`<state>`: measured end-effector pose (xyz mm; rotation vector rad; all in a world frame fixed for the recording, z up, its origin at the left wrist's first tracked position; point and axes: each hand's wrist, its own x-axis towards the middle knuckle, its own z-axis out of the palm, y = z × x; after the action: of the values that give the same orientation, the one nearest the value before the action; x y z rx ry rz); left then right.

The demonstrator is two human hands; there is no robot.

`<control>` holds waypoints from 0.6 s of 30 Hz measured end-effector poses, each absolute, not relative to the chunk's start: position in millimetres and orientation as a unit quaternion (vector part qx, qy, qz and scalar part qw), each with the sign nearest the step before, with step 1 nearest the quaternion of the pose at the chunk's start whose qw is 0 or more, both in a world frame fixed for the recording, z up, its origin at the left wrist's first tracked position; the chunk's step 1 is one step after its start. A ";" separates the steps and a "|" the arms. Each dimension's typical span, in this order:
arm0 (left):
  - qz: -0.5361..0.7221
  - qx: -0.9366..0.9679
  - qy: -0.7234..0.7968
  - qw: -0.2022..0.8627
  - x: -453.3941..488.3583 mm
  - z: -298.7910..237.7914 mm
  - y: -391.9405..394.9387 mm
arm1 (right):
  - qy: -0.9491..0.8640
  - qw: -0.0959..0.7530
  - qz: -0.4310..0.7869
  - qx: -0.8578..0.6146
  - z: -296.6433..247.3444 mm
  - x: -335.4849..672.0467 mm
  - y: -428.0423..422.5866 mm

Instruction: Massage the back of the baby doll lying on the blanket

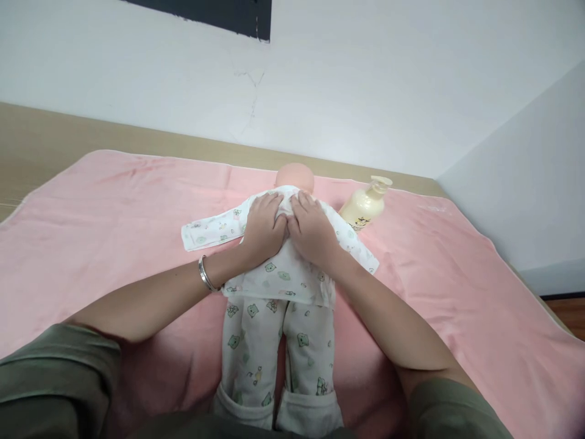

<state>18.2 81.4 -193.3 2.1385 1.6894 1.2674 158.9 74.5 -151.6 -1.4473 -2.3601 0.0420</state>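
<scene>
A baby doll (295, 177) in a white top (283, 277) and matching trousers (256, 341) printed with green bears lies stretched out, its head toward the wall. Only a smooth rounded part of the head shows, with no facial features. My left hand (265, 225) rests flat on the upper part of the top, a silver bangle (206, 273) at its wrist. Beside it, my right hand (313, 230) also lies flat on the top. Both have fingers extended toward the doll's neck, and the thumbs meet or nearly meet in the middle.
A pink blanket (150, 213) is spread under the doll over a wooden surface (41, 134). To the right of the doll, a cream pump bottle (365, 206) leans beside the sleeve. A white wall (342, 85) rises behind, with a dark panel (228, 12) at the top.
</scene>
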 end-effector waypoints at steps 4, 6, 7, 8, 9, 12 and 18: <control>0.399 0.755 0.519 0.024 23.4 -188.5 68.2 | -0.788 0.166 0.053 -0.591 -144.1 163.4 89.6; 0.391 0.765 0.512 0.021 24.5 -186.0 64.4 | -0.784 0.155 0.038 -0.600 -140.6 162.0 83.6; 0.386 0.763 0.518 0.028 24.0 -184.4 64.8 | -0.785 0.150 0.022 -0.601 -139.2 160.7 77.5; 0.378 0.758 0.530 0.039 22.8 -182.6 66.8 | -0.788 0.142 0.000 -0.598 -138.3 159.1 70.2; 0.369 0.753 0.542 0.053 20.9 -180.4 70.3 | -0.794 0.133 -0.025 -0.593 -137.7 157.5 62.2; 0.338 0.748 0.564 0.095 14.3 -171.0 83.6 | -0.813 0.111 -0.095 -0.563 -138.2 154.9 43.9; 0.278 0.771 0.568 0.072 15.5 -154.1 72.9 | -0.816 0.136 -0.025 -0.562 -138.5 166.0 72.7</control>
<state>15.5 72.9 -154.1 2.3190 1.7064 0.8363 166.0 72.7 -138.5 -1.6278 -2.3623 -0.0736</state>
